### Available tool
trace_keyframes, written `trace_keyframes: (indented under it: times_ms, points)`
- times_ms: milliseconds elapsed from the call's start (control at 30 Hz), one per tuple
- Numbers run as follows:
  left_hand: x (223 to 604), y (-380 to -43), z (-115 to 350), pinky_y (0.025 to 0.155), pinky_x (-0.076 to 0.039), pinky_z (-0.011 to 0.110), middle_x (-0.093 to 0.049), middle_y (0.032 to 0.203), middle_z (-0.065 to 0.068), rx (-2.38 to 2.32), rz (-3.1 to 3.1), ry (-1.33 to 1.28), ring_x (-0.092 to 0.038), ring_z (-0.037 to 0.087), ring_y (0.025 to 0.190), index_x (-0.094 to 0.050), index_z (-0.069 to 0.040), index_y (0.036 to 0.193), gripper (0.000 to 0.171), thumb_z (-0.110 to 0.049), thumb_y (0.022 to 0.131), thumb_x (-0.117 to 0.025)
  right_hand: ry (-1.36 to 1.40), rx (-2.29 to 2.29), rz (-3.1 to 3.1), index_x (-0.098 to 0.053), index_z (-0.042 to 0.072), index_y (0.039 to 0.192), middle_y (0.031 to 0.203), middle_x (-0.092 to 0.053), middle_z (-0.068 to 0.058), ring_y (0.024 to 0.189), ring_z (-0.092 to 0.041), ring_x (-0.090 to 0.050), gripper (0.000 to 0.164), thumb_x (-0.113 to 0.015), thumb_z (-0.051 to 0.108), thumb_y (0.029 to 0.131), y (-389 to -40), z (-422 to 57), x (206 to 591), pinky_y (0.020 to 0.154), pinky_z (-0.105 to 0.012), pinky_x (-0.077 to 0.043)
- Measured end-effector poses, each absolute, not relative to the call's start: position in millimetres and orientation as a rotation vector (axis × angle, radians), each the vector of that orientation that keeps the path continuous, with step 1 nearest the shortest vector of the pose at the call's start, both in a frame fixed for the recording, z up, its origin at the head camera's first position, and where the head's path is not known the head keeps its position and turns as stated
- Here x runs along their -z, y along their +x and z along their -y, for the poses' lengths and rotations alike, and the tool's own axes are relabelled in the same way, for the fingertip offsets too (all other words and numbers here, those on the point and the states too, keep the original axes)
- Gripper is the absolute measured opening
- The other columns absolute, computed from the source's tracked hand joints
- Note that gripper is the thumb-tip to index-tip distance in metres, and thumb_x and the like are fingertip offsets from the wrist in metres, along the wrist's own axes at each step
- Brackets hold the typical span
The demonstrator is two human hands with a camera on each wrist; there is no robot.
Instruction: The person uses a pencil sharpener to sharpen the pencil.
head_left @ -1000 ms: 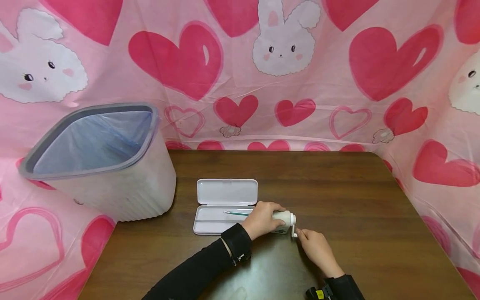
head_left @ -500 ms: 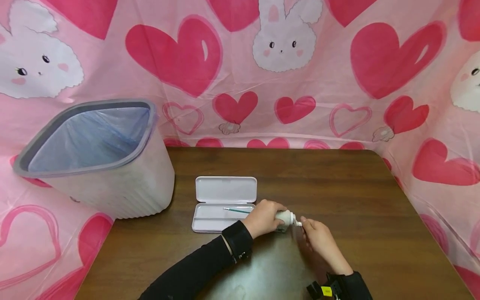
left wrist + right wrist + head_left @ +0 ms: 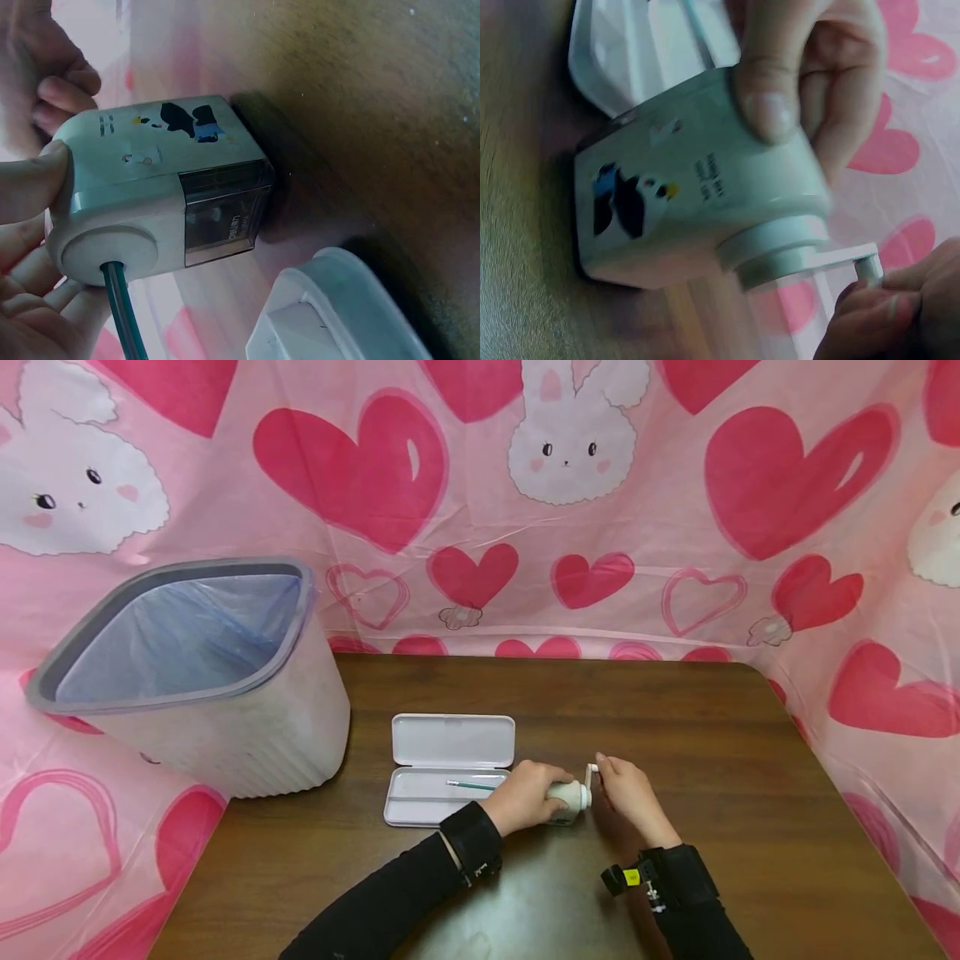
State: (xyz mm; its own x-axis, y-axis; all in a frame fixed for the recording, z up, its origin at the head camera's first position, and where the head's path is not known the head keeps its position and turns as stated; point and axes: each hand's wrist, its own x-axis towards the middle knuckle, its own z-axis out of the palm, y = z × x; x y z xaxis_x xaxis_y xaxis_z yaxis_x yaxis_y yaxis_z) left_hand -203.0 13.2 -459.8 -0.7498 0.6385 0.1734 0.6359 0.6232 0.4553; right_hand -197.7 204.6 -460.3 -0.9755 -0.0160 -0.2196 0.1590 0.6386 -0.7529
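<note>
On the table stands a pale green crank pencil sharpener (image 3: 142, 165) with penguin pictures and a dark see-through shavings drawer (image 3: 225, 214). My left hand (image 3: 525, 797) grips it over the top, thumb on the near side. A teal pencil (image 3: 122, 311) sticks out of the round hole at the sharpener's left end, its other end over the open case. My right hand (image 3: 632, 792) pinches the small knob of the white crank (image 3: 844, 256) at the right end; the crank points up and away in the head view.
An open white pencil case (image 3: 420, 810) lies just left of the sharpener, its lid (image 3: 453, 740) folded back. A white bin (image 3: 300, 735) with a grey rim and bluish liner stands at the left. A pink heart-and-rabbit cloth (image 3: 480, 510) hangs behind the wooden table (image 3: 675, 718).
My right hand has swung the crank from pointing down toward me, round to pointing up and away. My left hand stays on the sharpener, and the pencil is still in its hole.
</note>
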Motion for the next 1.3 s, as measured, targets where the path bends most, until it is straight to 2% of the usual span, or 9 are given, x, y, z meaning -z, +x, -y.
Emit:
trace_keyframes:
  times_ms: [200, 367, 767, 967, 1067, 1233, 1300]
  points:
    - [463.1, -204.7, -11.8, 0.082, -0.048, 0.018, -0.071, 0.104, -0.002, -0.81, -2.806, 1.094, -0.064, 0.008, 0.094, -0.07, -0.012, 0.111, 0.033, -0.02, 0.08, -0.077, 0.119, 1.018, -2.722, -0.053, 0.006, 0.077, 0.056, -0.048, -0.002, 0.053, -0.018, -0.047, 0.047, -0.029, 0.036, 0.104, -204.2, -203.9, 473.3, 0.053, -0.031, -0.036]
    - [464.0, -205.0, -12.0, 0.083, -0.047, 0.018, -0.07, 0.104, -0.001, -0.817, -2.821, 1.059, -0.064, 0.008, 0.095, -0.071, -0.013, 0.11, 0.034, -0.022, 0.079, -0.078, 0.105, 0.98, -2.698, -0.055, 0.01, 0.079, 0.055, -0.051, -0.002, 0.052, -0.019, -0.053, 0.043, -0.032, 0.037, 0.103, -206.8, -205.4, 477.0, 0.053, -0.032, -0.036]
    - [466.3, -204.1, -13.3, 0.081, -0.047, 0.018, -0.07, 0.105, -0.001, -0.849, -2.828, 1.015, -0.064, 0.008, 0.095, -0.071, -0.013, 0.111, 0.034, -0.023, 0.08, -0.077, 0.118, 0.743, -2.731, -0.061, 0.013, 0.085, 0.051, -0.055, -0.002, 0.048, -0.018, -0.053, 0.042, -0.033, 0.04, 0.102, -203.3, -204.6, 483.7, 0.048, -0.033, -0.036]
    - [464.7, -202.8, -13.4, 0.076, -0.047, 0.016, -0.071, 0.103, -0.003, -0.885, -2.824, 0.951, -0.064, 0.006, 0.09, -0.072, -0.013, 0.109, 0.033, -0.024, 0.079, -0.078, 0.133, 0.679, -2.748, -0.066, 0.011, 0.102, 0.052, -0.055, -0.003, 0.047, -0.019, -0.053, 0.042, -0.035, 0.04, 0.101, -197.1, -202.1, 489.9, 0.047, -0.035, -0.037]
    - [465.0, -201.8, -13.2, 0.073, -0.047, 0.015, -0.071, 0.103, -0.002, -0.909, -2.816, 0.938, -0.064, 0.007, 0.088, -0.072, -0.013, 0.109, 0.033, -0.024, 0.079, -0.078, 0.122, 0.638, -2.791, -0.067, 0.01, 0.109, 0.06, -0.059, -0.007, 0.053, -0.022, -0.056, 0.041, -0.037, 0.038, 0.101, -191.8, -201.0, 492.6, 0.048, -0.038, -0.04]
    - [465.1, -201.3, -13.3, 0.074, -0.047, 0.015, -0.071, 0.104, -0.001, -0.919, -2.82, 0.92, -0.064, 0.008, 0.091, -0.072, -0.013, 0.11, 0.034, -0.024, 0.079, -0.077, 0.096, 0.565, -2.867, -0.069, 0.007, 0.1, 0.084, -0.066, -0.017, 0.068, -0.034, -0.061, 0.032, -0.045, 0.027, 0.099, -177.2, -197.8, 496.9, 0.052, -0.048, -0.044]
    - [464.4, -201.0, -13.5, 0.075, -0.047, 0.016, -0.071, 0.104, -0.002, -0.914, -2.829, 0.906, -0.064, 0.008, 0.093, -0.072, -0.013, 0.11, 0.033, -0.024, 0.079, -0.077, 0.094, 0.566, -2.877, -0.07, 0.008, 0.094, 0.085, -0.067, -0.018, 0.069, -0.036, -0.062, 0.029, -0.047, 0.025, 0.097, -169.4, -196.1, 498.5, 0.052, -0.049, -0.044]
